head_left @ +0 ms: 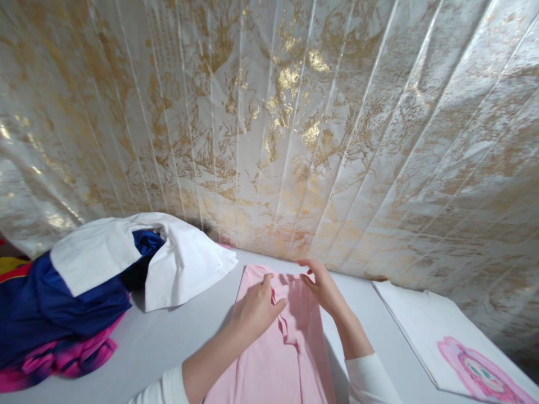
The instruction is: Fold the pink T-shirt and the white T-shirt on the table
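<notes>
A pink garment [269, 365] lies on the pale surface in front of me, partly folded, with a crumpled edge running down its middle. My left hand [257, 308] rests over its left part, thumb and index finger apart. At the garment's upper right corner is my right hand [322, 286], fingers spread and slightly curved, the tips touching or just above the cloth. I see no cloth gripped in either hand. Part of the garment's left side is hidden under my left hand and forearm.
On the left is a heap of clothes: a white garment [181, 264] over a dark blue one [54, 303], with pink and purple cloth [67, 359] below. To the right lies a folded white shirt [421, 325] with a pink cartoon print. A white-and-gold sheet [269, 123] stands behind the surface.
</notes>
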{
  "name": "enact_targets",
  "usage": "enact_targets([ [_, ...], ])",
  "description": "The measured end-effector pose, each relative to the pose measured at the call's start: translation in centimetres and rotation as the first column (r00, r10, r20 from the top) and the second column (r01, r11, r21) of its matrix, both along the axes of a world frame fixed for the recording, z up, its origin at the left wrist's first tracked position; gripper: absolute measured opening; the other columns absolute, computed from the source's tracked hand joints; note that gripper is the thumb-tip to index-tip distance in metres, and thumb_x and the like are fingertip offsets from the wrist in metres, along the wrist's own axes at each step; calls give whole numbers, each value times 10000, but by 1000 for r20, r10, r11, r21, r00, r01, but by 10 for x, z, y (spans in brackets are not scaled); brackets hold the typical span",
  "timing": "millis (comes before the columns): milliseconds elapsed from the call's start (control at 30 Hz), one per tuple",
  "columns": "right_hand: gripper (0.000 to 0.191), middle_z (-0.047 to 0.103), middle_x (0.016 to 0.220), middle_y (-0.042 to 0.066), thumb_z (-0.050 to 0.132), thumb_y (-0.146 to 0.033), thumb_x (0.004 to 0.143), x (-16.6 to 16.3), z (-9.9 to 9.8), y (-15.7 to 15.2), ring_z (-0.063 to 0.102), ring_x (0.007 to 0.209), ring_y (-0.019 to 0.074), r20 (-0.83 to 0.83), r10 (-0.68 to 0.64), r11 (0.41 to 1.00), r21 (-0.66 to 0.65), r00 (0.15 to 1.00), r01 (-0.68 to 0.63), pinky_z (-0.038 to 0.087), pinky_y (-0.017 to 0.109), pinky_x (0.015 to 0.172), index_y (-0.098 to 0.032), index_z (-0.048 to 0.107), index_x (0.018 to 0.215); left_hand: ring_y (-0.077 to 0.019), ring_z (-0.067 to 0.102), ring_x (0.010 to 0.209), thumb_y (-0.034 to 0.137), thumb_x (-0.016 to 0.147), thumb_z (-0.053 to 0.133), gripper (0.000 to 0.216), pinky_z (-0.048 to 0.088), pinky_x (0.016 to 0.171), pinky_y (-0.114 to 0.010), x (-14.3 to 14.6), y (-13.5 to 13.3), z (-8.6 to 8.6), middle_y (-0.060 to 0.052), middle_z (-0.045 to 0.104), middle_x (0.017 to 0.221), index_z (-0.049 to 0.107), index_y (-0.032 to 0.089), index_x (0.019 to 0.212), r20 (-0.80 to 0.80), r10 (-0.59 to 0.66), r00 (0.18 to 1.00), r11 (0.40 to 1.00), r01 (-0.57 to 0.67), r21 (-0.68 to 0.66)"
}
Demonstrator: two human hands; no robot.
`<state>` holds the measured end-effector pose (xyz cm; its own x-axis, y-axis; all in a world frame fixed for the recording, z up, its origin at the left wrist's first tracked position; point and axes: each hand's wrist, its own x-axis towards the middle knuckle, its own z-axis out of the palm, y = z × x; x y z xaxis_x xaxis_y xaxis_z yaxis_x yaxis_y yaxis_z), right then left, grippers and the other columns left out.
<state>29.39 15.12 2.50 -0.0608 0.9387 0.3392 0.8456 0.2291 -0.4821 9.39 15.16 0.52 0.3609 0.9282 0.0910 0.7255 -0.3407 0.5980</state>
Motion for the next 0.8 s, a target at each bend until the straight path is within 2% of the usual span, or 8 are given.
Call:
enact_targets([
  [67, 400, 653, 1052, 74, 425, -51, 788, 25, -7, 5, 590, 872, 194, -6, -78, 997, -1, 997, 78, 464, 347, 839, -214, 626, 1093, -254, 668, 913, 304, 835, 617, 485, 437, 707, -281, 6, 7, -1, -85, 693, 939, 441, 163, 1264, -3, 12, 1000, 1000, -12, 3],
  [133, 415, 660, 984, 71, 394, -24, 741, 42, -16, 9, 596, 856, 196, -5, -113, 994, -14, 994, 113, 467, 340, 818, -205, 659, 1005, -242, 675, 865, 248, 845, 589, 350, 428, 691, -272, 10, 11, -2, -65, 699, 880, 519, 183, 1182, -4, 7, 1000, 1000, -7, -2],
  [233, 392, 645, 897, 52, 398, -24, 698, 51, -31, 17, 592, 855, 191, -4, -109, 993, -43, 994, 108, 458, 321, 807, -193, 684, 907, -205, 673, 788, 177, 852, 550, 184, 412, 677, -253, 13, 14, -1, -15, 690, 793, 595, 223, 1025, 13, -8, 1000, 1000, 8, -9],
  [333, 341, 613, 893, 42, 411, -73, 735, 51, -40, 24, 570, 879, 189, -13, -94, 994, -59, 996, 93, 436, 327, 839, -193, 683, 901, -172, 657, 772, 156, 860, 525, 214, 398, 662, -230, 14, 12, 2, 13, 680, 803, 583, 243, 1047, 59, -6, 998, 1000, 6, -5],
  [467, 243, 600, 985, 51, 439, -220, 850, 54, -40, 25, 544, 938, 192, -16, -59, 995, -76, 998, 57, 398, 345, 890, -200, 667, 929, -157, 626, 682, 149, 856, 516, 253, 359, 594, -219, 16, 9, 5, 39, 639, 711, 568, 242, 1085, 104, 9, 995, 1000, -8, -8],
  [567, 198, 609, 965, 46, 491, -298, 865, 55, -37, 22, 535, 949, 199, 6, -27, 996, -90, 1000, 28, 361, 361, 919, -203, 664, 855, -147, 592, 599, 132, 840, 520, 242, 322, 554, -217, 16, 7, 5, 60, 594, 623, 585, 237, 1048, 120, 7, 993, 1000, -6, -11],
  [800, 139, 610, 953, 53, 522, -260, 856, 49, -40, 24, 524, 940, 199, 43, -56, 997, -57, 997, 59, 354, 345, 891, -187, 628, 805, -126, 588, 553, 203, 911, 439, 214, 326, 524, -203, 15, 10, 2, 70, 609, 616, 560, 229, 1086, 118, -19, 993, 1000, 19, 9],
])
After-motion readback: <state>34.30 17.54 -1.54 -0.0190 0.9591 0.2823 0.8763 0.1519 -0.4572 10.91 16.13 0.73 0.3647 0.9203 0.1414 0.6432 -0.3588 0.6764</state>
